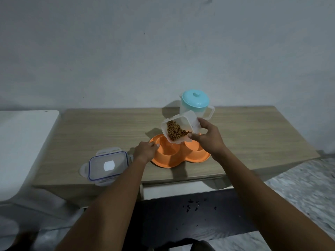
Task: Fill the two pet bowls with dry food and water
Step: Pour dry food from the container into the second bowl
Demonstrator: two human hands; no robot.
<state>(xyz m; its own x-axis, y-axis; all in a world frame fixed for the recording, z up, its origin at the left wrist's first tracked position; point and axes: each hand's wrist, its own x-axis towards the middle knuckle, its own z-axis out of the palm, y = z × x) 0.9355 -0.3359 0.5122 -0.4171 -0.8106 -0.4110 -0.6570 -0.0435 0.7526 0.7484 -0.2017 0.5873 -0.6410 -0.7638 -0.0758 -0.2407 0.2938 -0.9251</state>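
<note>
An orange double pet bowl (174, 160) sits on the wooden table, both hollows showing no food or water. My left hand (146, 150) grips its left rim. My right hand (208, 137) holds a clear plastic food container (178, 126) tilted toward me above the left hollow, with brown dry kibble (175, 132) piled at its lower lip. Behind them stands a clear water jug with a turquoise lid (195, 101), upright and closed.
The container's clear lid with a blue seal (107, 164) lies flat on the table at the front left. A white surface (23, 142) adjoins the table's left end. A wall rises right behind the table. Dark crumbs dot the floor (194, 205) below the front edge.
</note>
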